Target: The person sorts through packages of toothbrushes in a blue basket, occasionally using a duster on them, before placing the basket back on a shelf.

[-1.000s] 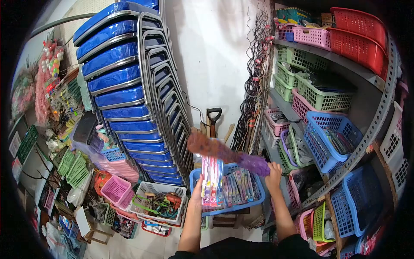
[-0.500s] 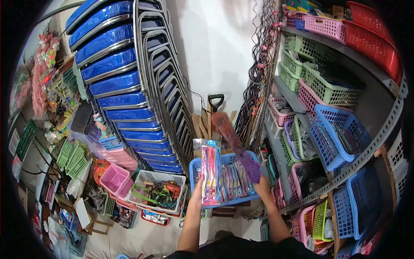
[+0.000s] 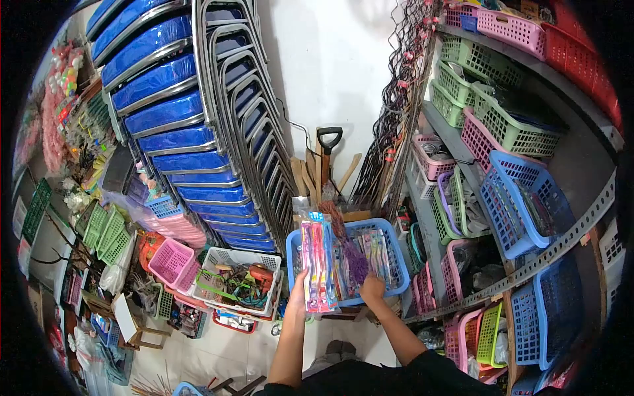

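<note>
My left hand [image 3: 298,294] grips a few packaged toothbrushes [image 3: 319,264], pink and purple in clear wrappers, upright over the left part of a blue basket [image 3: 401,261]. More packaged toothbrushes [image 3: 376,253] stand in a row inside that basket. At the basket's front side, my right hand [image 3: 372,288] is closed round the purple end of a long, shaggy duster-like thing [image 3: 356,263]. Its reddish-brown end points away from me, over the basket's middle. The fingers of my right hand are partly hidden.
Stacked blue chairs [image 3: 178,138] rise at the left. Wooden handles and a black-gripped tool [image 3: 326,142] lean against the wall behind the basket. Shelves of plastic baskets [image 3: 515,198] line the right side. A white basket of tools [image 3: 234,284] stands left of my arms.
The shaggy thing has swung down and left, from above the basket's right side to over its middle. My right hand has moved left with it. The toothbrush packs have shifted slightly left.
</note>
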`<act>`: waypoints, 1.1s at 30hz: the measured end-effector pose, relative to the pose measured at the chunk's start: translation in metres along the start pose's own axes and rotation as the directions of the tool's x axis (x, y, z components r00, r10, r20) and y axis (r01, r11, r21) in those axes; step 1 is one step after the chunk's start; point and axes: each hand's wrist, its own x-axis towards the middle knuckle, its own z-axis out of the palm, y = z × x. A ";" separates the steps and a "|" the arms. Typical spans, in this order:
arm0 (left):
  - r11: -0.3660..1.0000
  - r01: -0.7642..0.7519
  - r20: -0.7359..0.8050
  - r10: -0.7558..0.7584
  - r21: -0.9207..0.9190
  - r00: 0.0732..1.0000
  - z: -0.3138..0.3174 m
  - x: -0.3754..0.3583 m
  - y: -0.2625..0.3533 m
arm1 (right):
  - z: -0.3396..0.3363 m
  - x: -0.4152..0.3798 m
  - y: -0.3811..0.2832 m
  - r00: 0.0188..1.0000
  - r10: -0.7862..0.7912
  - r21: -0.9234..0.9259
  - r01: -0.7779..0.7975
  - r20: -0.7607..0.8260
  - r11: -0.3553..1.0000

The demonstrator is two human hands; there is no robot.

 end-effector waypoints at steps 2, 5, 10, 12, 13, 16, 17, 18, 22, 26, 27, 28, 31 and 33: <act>1.000 -0.007 0.012 0.007 -0.017 1.000 0.006 -0.002 0.000 | -0.008 -0.001 0.001 0.997 -0.063 -0.014 0.064 0.032 0.998; 0.997 -0.052 0.040 0.054 -0.060 0.998 0.017 -0.002 0.002 | -0.052 -0.010 -0.008 0.992 -0.003 -0.018 0.006 0.124 1.000; 0.996 -0.088 0.088 0.088 -0.009 0.992 0.038 -0.008 0.012 | -0.069 0.005 -0.009 0.952 -0.118 0.182 0.174 -0.283 0.968; 0.995 -0.098 0.100 0.099 -0.014 0.990 0.048 -0.010 0.014 | -0.110 -0.007 -0.029 0.934 -0.107 0.499 0.276 -0.340 0.822; 0.994 -0.105 0.101 0.107 -0.021 0.989 0.055 -0.012 0.015 | -0.135 -0.022 -0.041 0.931 -0.106 0.495 0.279 -0.349 0.823; 0.994 -0.104 0.192 0.107 -0.029 0.976 0.065 -0.010 0.015 | -0.160 -0.040 -0.058 0.956 -0.073 0.777 0.274 -0.283 0.567; 0.994 -0.105 0.272 0.109 -0.029 0.956 0.062 -0.005 0.014 | -0.160 -0.045 -0.059 0.953 -0.074 0.774 0.281 -0.292 0.567; 0.996 -0.074 0.417 0.090 -0.053 0.904 0.064 -0.004 0.016 | -0.167 -0.055 -0.063 0.963 -0.134 0.886 0.269 -0.236 0.377; 0.963 -0.269 0.206 0.265 -0.009 0.942 0.079 0.001 0.002 | -0.168 -0.073 -0.072 0.949 -0.271 0.982 0.181 -0.160 0.055; 0.960 -0.277 0.266 0.280 -0.050 0.923 0.083 -0.001 0.003 | -0.161 -0.077 -0.072 0.954 -0.299 0.958 -0.098 0.013 -0.271; 0.953 -0.301 0.280 0.297 -0.028 0.913 0.090 -0.007 0.004 | -0.165 -0.079 -0.074 0.943 -0.319 0.884 -0.224 0.091 -0.411; 0.945 -0.326 0.295 0.313 -0.006 0.903 0.094 -0.011 0.006 | -0.171 -0.083 -0.074 0.944 -0.317 0.883 -0.222 0.089 -0.413; 0.916 -0.396 0.356 0.349 0.067 0.867 0.083 0.008 0.003 | -0.189 -0.093 -0.073 0.940 -0.290 0.862 -0.293 0.180 -0.415; 0.897 -0.431 0.396 0.363 0.095 0.843 0.082 0.009 0.003 | -0.191 -0.094 -0.071 0.975 -0.206 0.909 -0.160 0.084 -0.384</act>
